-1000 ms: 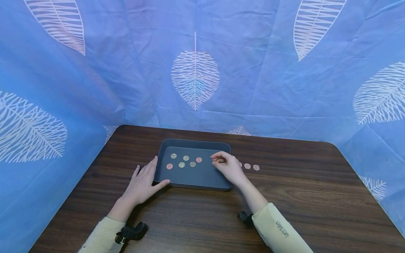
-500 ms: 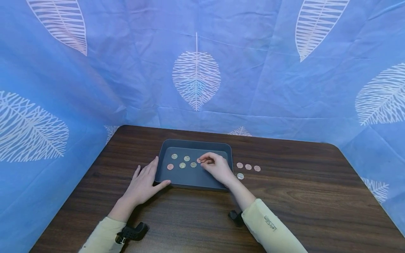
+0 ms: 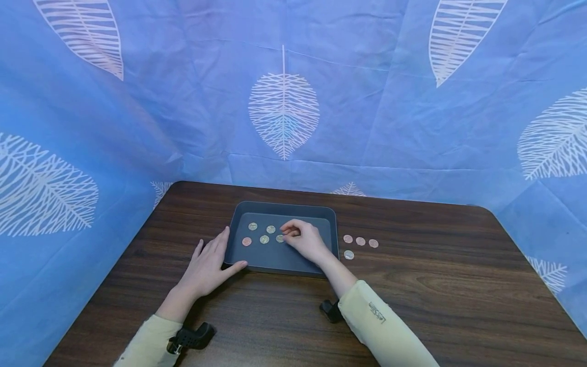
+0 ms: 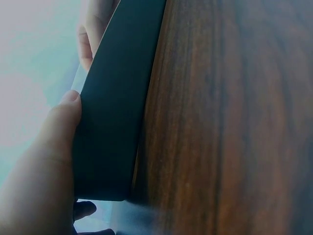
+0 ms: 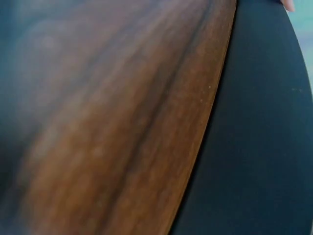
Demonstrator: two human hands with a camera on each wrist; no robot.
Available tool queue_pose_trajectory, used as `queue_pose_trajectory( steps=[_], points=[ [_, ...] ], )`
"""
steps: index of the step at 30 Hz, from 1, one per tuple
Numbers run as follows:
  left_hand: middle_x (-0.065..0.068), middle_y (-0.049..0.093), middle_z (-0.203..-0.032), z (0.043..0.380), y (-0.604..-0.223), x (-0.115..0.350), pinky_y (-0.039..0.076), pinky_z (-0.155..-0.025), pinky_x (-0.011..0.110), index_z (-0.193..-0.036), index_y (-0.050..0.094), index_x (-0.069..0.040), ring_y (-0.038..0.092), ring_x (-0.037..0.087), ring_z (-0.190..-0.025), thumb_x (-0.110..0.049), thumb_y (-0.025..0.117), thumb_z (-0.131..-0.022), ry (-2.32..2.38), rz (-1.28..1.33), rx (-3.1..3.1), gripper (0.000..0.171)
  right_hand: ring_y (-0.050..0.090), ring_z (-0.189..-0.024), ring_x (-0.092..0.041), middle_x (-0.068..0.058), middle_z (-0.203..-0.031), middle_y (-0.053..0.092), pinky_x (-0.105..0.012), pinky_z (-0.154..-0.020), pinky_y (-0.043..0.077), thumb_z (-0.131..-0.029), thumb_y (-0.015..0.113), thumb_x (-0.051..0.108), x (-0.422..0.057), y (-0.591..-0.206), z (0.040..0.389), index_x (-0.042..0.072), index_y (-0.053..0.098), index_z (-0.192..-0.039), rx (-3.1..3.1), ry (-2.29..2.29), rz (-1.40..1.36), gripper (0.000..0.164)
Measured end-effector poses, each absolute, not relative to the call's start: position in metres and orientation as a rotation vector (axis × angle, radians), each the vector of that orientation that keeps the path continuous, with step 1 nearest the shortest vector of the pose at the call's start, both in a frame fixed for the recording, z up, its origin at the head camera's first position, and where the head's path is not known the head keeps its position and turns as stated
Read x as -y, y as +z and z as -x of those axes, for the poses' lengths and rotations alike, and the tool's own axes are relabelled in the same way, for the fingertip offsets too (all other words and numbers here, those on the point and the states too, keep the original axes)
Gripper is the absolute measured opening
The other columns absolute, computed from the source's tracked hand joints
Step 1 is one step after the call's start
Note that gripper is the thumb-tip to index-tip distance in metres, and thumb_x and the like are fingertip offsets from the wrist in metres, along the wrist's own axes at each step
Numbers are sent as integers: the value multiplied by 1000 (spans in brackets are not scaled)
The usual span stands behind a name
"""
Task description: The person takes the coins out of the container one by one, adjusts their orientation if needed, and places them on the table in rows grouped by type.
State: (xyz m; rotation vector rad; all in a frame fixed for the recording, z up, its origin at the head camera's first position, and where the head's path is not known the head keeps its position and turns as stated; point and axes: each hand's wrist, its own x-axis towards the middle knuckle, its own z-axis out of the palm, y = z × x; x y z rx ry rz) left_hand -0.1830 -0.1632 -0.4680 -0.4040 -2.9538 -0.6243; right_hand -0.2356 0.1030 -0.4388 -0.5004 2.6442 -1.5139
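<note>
A dark grey rectangular tray (image 3: 293,265) lies on the table with several gold-coloured coins (image 3: 264,239) and a reddish coin (image 3: 246,241) inside. My left hand (image 3: 206,265) rests at the tray's near left corner, fingers straight along the left side. Its thumb (image 4: 71,105) touches the top edge of the near wall in the left wrist view. Over the middle of the tray, my right hand (image 3: 306,243) has thumb and index finger drawn together, right at one gold-coloured coin (image 3: 279,238). I cannot tell whether a coin is between those fingertips. The spot beneath this hand is hidden.
To the right of the tray, three reddish coins (image 3: 360,241) lie in a row on the dark wooden table (image 3: 435,285). A silver coin (image 3: 349,255) lies just in front of them. A blue leaf-patterned cloth (image 3: 357,102) hangs behind the table.
My right hand has moved left from the tray's right side to its middle, now covering the reddish coin's spot and uncovering the coins on the table. My left hand stays put.
</note>
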Motion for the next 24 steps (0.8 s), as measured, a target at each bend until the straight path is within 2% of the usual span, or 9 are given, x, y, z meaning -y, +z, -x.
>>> queue_pose_trajectory(
  steps=[24],
  points=[
    [16,27,-154,183,-470,164,8,-109,63,-154,13,-6,32,35,-137,-71,52,-83,-632,401,2953,104,62,-84,-14,-5,-96,67,-28,-73,51,-87,70,9,-91,-450,247,5,70,-111,-2733,-1292,488,24]
  ],
)
